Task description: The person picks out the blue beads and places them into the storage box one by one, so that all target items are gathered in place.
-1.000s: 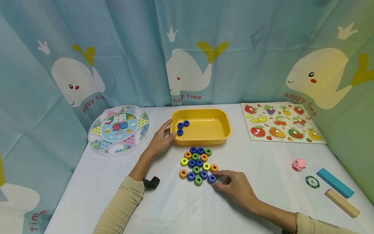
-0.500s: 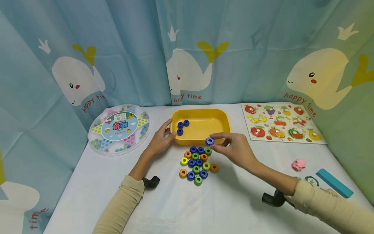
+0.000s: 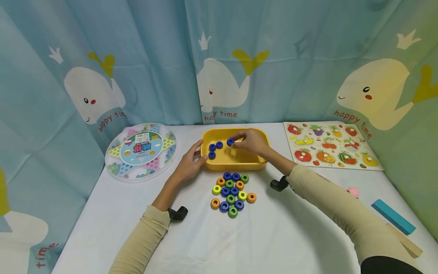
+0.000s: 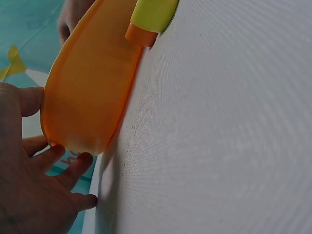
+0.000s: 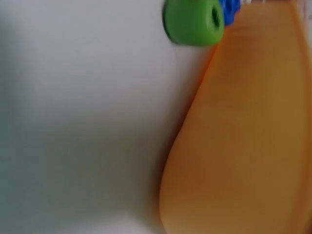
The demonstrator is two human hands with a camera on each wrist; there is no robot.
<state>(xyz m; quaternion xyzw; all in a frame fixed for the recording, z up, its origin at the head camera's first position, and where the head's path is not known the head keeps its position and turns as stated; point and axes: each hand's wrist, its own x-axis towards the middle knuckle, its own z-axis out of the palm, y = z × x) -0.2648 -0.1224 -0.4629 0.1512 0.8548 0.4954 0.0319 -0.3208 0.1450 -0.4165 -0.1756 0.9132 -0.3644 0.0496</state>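
On white cloth, left hand spread against the tray, a blue ring pinched by the right hand is apparently being placed, release needed.

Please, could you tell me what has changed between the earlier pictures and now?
The right hand has carried a blue ring from the pile on the table, away from the person and slightly left, into the yellow tray, and still pinches it. The right arm now covers the round chip. The left hand still holds the tray's left end; the other rings stayed.
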